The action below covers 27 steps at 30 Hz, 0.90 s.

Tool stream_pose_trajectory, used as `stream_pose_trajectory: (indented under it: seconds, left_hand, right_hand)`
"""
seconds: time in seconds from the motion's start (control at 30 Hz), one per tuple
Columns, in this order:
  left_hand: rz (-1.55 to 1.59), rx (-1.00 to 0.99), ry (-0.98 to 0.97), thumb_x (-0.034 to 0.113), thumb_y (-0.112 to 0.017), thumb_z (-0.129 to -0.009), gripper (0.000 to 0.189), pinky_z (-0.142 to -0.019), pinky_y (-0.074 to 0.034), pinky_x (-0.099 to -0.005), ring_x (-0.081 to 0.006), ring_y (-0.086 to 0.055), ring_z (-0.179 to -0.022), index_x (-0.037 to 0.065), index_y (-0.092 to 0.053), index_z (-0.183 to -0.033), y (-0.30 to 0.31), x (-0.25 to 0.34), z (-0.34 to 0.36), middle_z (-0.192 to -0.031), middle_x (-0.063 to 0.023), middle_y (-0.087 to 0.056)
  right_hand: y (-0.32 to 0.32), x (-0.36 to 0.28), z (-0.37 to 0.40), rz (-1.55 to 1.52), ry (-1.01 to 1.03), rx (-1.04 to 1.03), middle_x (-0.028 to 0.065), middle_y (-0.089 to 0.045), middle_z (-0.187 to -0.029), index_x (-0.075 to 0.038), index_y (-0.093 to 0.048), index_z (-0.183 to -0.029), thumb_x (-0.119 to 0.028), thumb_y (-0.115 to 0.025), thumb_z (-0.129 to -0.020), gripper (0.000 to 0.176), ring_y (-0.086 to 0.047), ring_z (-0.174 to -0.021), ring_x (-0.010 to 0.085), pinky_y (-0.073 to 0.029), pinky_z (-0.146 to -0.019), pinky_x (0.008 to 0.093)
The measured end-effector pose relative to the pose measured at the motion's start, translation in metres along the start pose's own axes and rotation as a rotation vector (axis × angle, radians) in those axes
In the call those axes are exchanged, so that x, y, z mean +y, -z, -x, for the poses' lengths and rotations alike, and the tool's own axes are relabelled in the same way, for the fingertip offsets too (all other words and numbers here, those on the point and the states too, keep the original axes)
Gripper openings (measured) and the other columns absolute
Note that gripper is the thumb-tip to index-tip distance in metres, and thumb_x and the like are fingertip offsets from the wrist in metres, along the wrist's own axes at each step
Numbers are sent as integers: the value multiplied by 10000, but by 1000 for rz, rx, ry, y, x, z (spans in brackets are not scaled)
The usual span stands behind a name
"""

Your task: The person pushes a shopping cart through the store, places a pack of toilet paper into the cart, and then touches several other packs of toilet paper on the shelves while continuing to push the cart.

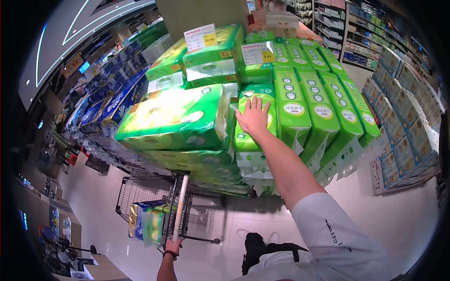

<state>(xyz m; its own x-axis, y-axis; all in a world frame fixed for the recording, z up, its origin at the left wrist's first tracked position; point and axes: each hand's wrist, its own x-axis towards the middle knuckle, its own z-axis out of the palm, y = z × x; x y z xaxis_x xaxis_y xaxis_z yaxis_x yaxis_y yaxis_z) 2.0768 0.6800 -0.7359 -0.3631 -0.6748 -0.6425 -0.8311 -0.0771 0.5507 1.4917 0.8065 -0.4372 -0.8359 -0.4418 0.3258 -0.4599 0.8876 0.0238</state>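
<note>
My right hand (253,116) lies with fingers spread on top of a green tissue pack (257,141) in the display stack. To its left sits a larger green and yellow tissue pack (176,119) on a pile of similar ones. Upright green tissue packs (293,105) stand in a row on its right. Low at the left, my left hand (173,246) is wrapped around the pale handle (180,208) of a shopping cart (140,189). Inside the cart are a blue and gold pack (138,220) and a green one (157,225).
Two price signs (200,37) (258,53) stand among the packs. Blue packs (112,100) are stacked to the left. Patterned boxes (403,136) rise at the right across an aisle, with stocked shelves (363,35) behind. My shoes (273,238) are on the tiled floor (225,220).
</note>
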Motion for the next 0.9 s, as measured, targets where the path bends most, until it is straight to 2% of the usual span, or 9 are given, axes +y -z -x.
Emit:
stream_pose_trajectory:
  seconds: [0.33, 0.43, 0.47, 0.53, 0.6, 0.67, 0.73, 0.8, 0.9]
  left_hand:
    - [-28, 115, -44, 295, -708, -821, 366, -407, -503, -381, -238, -605, -421, -22, -682, -640, 5, 6, 6, -522, -104, -586]
    - [-14, 166, -77, 290, -718, -811, 358, -414, -503, -381, -242, -618, -436, -19, -688, -631, 2, 0, 1, -529, -116, -602]
    - [-49, 150, -50, 257, -722, -810, 298, -549, -560, -399, -248, -690, -558, -33, -726, -740, 4, 1, 0, -633, -132, -698]
    - [-65, 158, -48, 246, -723, -805, 296, -547, -563, -396, -252, -697, -567, -40, -723, -730, 6, 5, 2, -630, -132, -698]
    - [-68, 151, -13, 239, -723, -800, 296, -554, -568, -388, -254, -701, -570, -47, -719, -724, 8, 6, 1, -628, -133, -699]
    - [-101, 170, -52, 251, -726, -794, 306, -626, -577, -396, -265, -715, -611, -34, -722, -681, 7, -1, -5, -637, -149, -704]
    - [-80, 168, -83, 286, -714, -805, 323, -549, -552, -394, -262, -672, -533, -4, -720, -662, 5, -14, -15, -579, -130, -654]
    - [-115, 195, -77, 266, -729, -798, 304, -687, -579, -406, -271, -730, -666, -18, -740, -691, 10, 6, 1, -656, -145, -716]
    - [-104, 175, -73, 273, -724, -799, 313, -668, -576, -414, -281, -726, -655, -29, -742, -720, 8, -7, -13, -654, -147, -713]
  right_hand:
    - [-3, -2, -1, 18, 6, 14, 178, -302, -1646, -42, -359, -1566, -556, -346, -1017, 752, -230, -1538, 340, -61, -1235, 619]
    - [-11, -5, 5, 49, 18, 201, 170, -291, -1653, -64, -354, -1573, -555, -332, -1017, 742, -228, -1540, 337, -54, -1235, 619]
    - [-12, -4, 5, 61, 17, 155, 166, -288, -1656, -70, -353, -1575, -555, -329, -1017, 740, -226, -1540, 335, -53, -1234, 620]
    - [-6, -5, 2, 81, 15, 59, 158, -282, -1661, -81, -350, -1579, -555, -322, -1016, 737, -224, -1542, 332, -51, -1233, 622]
    - [-11, -3, 1, 71, 25, 70, 154, -297, -1655, -76, -358, -1574, -557, -321, -1013, 740, -232, -1538, 330, -59, -1229, 627]
    - [-12, -2, -2, 59, 30, 83, 158, -308, -1648, -72, -364, -1570, -556, -326, -1011, 740, -244, -1532, 333, -66, -1226, 630]
    - [-16, 0, -2, 53, 48, 124, 167, -340, -1629, -66, -391, -1554, -557, -340, -1007, 737, -262, -1520, 344, -80, -1220, 639]
    - [-18, 2, -3, 36, 54, 141, 172, -347, -1624, -65, -402, -1548, -558, -349, -1005, 736, -263, -1517, 351, -86, -1215, 648]
    - [-8, 8, -6, -296, 78, 224, 162, -483, -1535, -69, -536, -1451, -527, -434, -994, 655, -396, -1451, 343, -138, -1238, 567]
